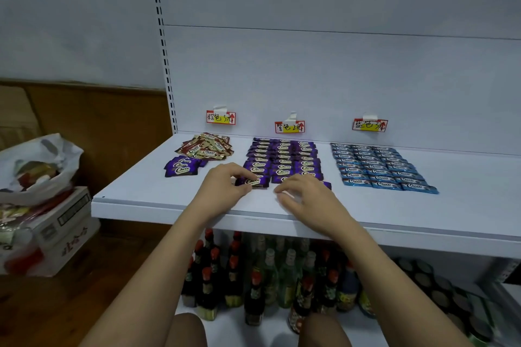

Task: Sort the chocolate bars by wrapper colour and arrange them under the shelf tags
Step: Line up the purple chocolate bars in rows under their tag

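Observation:
Three handwritten tags hang on the back panel: a left tag [220, 117], a middle tag [289, 127], a right tag [370, 124]. Under the middle tag purple bars [283, 158] lie in neat rows. Blue bars [375, 166] fill rows under the right tag. A loose heap of brown and gold bars [205, 146] sits under the left tag, with a small stack of purple bars [181, 167] in front of it. My left hand [225, 184] pinches one purple bar [255, 182] at the front of the purple rows. My right hand [304, 194] hovers beside it, fingers curled, partly covering another purple bar.
The white shelf [169, 200] has bare room along its front edge. Below it stand several dark and green bottles [253, 276] and jars [439, 290]. At the left a cardboard box [64, 231] carries a white plastic bag [39, 163] of goods.

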